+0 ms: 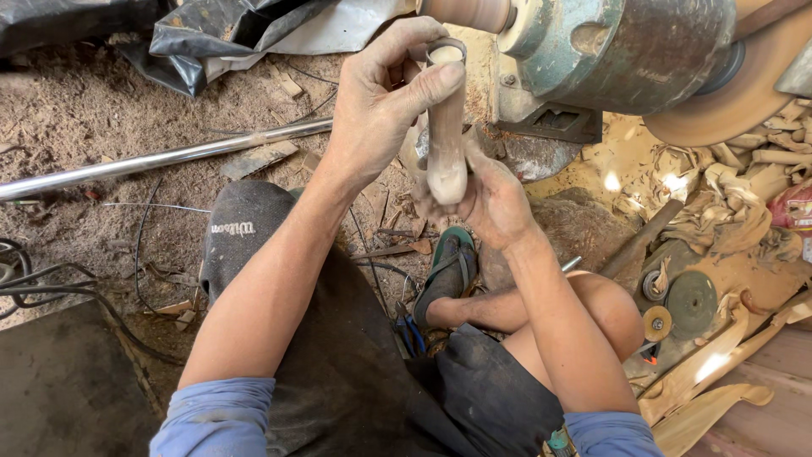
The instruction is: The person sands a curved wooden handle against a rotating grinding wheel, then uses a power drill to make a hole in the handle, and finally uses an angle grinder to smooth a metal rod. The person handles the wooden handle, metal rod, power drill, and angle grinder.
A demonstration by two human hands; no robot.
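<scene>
Left hand (385,93) closed around the upper end of a turned wooden piece (446,135), thumb pressed across its top where a thin metal ring (446,49) sits on the end. Right hand (491,199) cups the rounded lower end from beneath, fingers wrapped. The piece stands near upright, held in the air between the two hands, above the knees and just in front of the lathe headstock (622,51) (green-grey casing, worn paint).

Surroundings: a chrome rod (161,158) lies on the sawdust floor at left. Black plastic sheeting (220,38) bunched at top left. A tan sanding disc (744,93) sits at the right of the headstock, wood shavings (727,203) heaped under it. At the far right edge, a red packet (795,207), crumpled, partly cut off. Green sandal (448,267) on one foot. Small round discs (689,300) lie on the wood at lower right.
</scene>
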